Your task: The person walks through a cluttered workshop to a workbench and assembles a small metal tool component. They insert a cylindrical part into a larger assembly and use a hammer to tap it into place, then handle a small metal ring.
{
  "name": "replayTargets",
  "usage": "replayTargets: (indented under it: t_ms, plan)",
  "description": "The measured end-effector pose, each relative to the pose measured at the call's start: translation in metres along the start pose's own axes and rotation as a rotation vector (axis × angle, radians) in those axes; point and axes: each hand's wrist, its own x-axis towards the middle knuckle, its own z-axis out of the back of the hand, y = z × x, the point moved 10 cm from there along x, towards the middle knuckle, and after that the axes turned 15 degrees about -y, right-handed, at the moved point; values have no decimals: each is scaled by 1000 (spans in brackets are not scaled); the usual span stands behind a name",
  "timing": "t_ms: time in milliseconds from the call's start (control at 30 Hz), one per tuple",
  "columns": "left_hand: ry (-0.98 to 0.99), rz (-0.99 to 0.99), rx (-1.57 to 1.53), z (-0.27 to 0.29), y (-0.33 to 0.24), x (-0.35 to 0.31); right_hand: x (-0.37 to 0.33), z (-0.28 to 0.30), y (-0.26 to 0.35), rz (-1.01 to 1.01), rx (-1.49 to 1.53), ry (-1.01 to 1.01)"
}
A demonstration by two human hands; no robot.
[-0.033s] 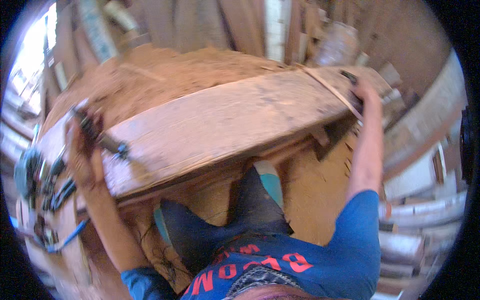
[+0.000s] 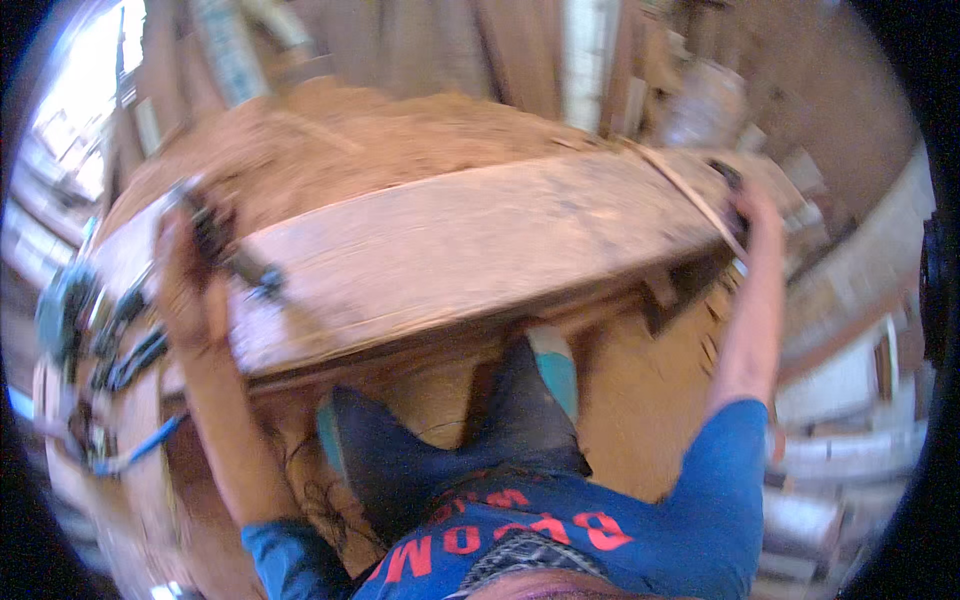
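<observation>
A long, thick wooden plank lies across the bench in front of me. At its left end, my left hand is closed round a dark hand tool with a narrower, bluish-tipped end; motion blur hides its exact kind. My right arm stretches to the plank's far right end. There my right hand is closed on a small dark object, too blurred to name. A thin wooden strip lies crosswise on the plank just left of that hand.
Behind the plank rises a heap of sawdust. Boards lean at the back. Green-and-black power tools and a blue cord sit at the left. Stacked timber lies at the right. My legs are close below the plank.
The whole view has shifted slightly, so everything appears a little further right and lower. Both hands keep their places at the plank's two ends, with the same grips.
</observation>
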Motion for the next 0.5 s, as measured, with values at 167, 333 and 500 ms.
replayTargets:
  t_ms: [167, 333, 500]
  plan:
    - [23, 19, -136, -54, 11, -14, 9, -3, -50, 117, -51, -177]
    - [57, 53, -224, -56, 20, -10, 47, 100, -33, 273, 274, -668]
    - [65, 40, -142, -50, 12, -13, -89, 234, 272, 366, 928, -284]
